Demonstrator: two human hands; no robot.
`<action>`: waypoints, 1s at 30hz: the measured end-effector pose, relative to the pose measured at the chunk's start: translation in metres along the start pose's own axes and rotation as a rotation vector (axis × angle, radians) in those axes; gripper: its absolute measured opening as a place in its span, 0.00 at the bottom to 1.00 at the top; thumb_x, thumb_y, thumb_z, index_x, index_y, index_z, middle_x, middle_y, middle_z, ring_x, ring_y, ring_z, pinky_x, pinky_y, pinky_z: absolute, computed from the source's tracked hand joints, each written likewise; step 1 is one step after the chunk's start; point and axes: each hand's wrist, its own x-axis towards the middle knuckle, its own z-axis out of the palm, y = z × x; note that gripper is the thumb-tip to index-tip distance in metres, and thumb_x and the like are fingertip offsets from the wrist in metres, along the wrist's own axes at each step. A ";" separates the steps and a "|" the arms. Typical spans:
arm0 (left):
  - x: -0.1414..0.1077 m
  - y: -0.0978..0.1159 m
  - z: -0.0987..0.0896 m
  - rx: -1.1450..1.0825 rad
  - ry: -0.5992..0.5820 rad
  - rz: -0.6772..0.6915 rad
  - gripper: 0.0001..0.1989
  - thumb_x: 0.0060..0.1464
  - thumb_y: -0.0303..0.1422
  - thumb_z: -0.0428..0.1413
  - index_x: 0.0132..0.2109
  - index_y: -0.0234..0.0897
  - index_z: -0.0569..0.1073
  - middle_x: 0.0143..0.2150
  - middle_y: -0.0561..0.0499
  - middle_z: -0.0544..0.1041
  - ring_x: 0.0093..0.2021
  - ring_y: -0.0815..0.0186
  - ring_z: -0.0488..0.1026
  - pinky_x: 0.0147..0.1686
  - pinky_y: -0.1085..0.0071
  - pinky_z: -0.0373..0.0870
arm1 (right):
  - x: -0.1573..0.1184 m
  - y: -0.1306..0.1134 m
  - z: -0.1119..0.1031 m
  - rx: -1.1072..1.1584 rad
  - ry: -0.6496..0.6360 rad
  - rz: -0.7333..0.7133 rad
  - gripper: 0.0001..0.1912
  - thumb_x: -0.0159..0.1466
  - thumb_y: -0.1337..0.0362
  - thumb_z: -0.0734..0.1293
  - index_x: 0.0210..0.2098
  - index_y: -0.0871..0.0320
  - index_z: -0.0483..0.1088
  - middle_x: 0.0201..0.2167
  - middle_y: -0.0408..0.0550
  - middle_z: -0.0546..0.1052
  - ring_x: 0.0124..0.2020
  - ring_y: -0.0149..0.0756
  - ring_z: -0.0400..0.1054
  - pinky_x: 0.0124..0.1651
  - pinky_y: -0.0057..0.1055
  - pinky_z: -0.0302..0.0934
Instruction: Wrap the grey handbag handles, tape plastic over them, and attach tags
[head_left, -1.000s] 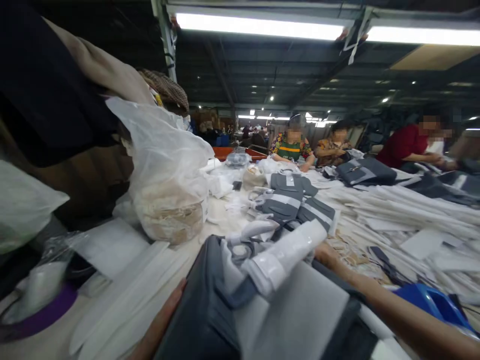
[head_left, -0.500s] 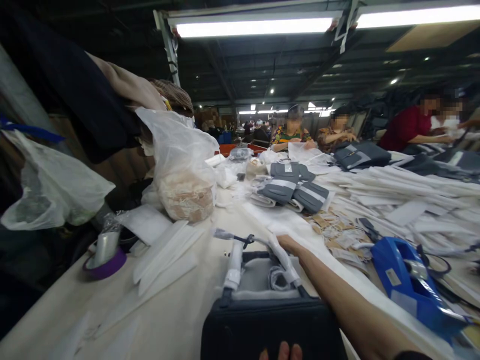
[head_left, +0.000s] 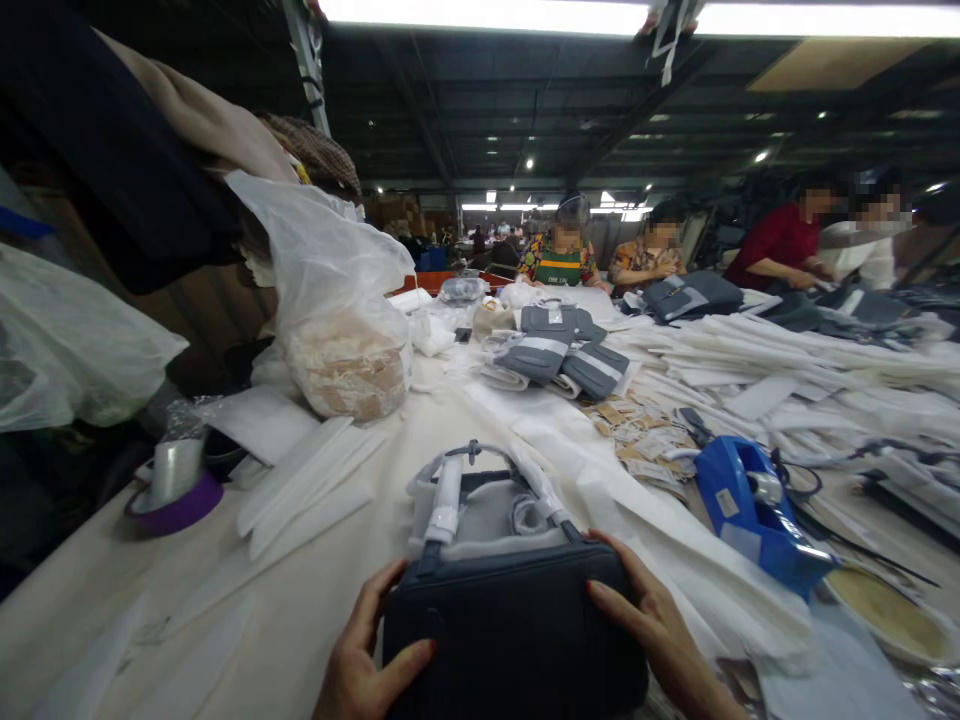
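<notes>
Holding one dark bag [head_left: 510, 630] at the near side of the worktop [head_left: 300, 605], between two hands: left hand [head_left: 367, 650] at one side, right hand [head_left: 656, 615] at the other, grip spread to the bag's width and closed against it, with both thumbs on the near face. Above, two white-wrapped handle lengths [head_left: 447, 500]. Farther off, three grey folded pieces [head_left: 534, 357]; rightward, one blue tape dispenser [head_left: 720, 490]; leftward, one purple ring [head_left: 184, 512].

Tabletop [head_left: 300, 600] left of the bag [head_left: 510, 640] allows passage; blue dispenser [head_left: 776, 545] obstructs right.
</notes>
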 end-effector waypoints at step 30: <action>0.025 0.011 0.030 0.200 -0.065 -0.248 0.32 0.34 0.46 0.64 0.48 0.43 0.64 0.34 0.52 0.78 0.33 0.57 0.76 0.34 0.68 0.72 | 0.028 0.017 0.017 -0.186 0.096 0.155 0.22 0.45 0.45 0.71 0.34 0.51 0.67 0.28 0.40 0.75 0.32 0.42 0.69 0.37 0.31 0.61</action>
